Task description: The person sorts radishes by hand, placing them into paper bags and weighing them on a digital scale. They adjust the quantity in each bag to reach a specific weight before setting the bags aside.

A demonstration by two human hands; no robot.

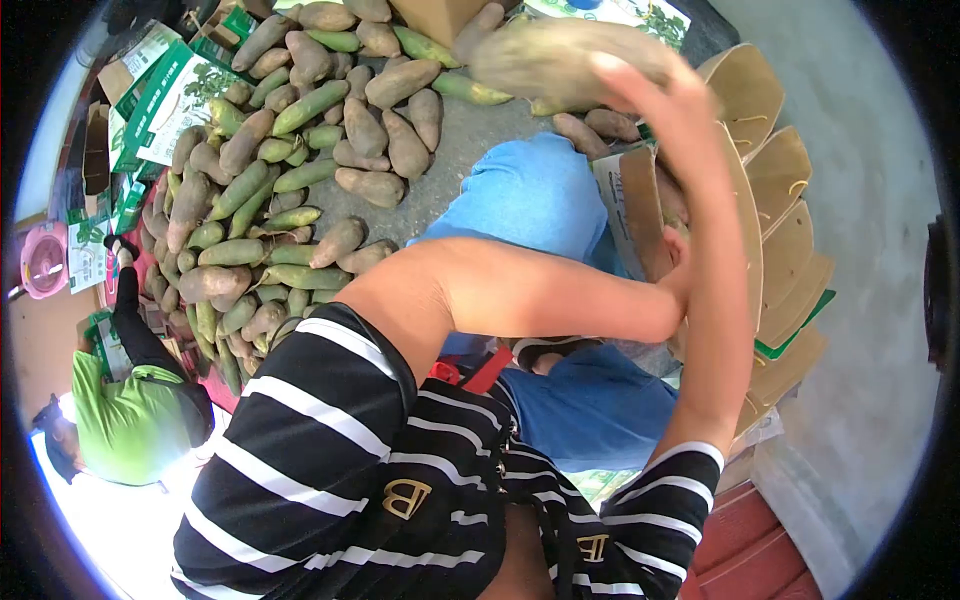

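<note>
A large pale-brown vegetable (550,55), smeared by motion, is held in my right hand (660,85) at the top of the view, above the heap's right edge. My left arm reaches across to an open cardboard box (628,215) at the right. There my left hand (678,252) is at the box's opening, partly hidden behind my right forearm, so its grip cannot be made out. Some brown vegetables (670,195) show inside the box. On the floor lies a big heap of brown tubers (365,130) and long green vegetables (310,107).
Open cardboard boxes (785,260) stand in a row by the grey wall (860,330). Flattened green-and-white cartons (170,105) lie at the upper left. Another person in a green top (130,420) is at the lower left, near a pink basin (45,260).
</note>
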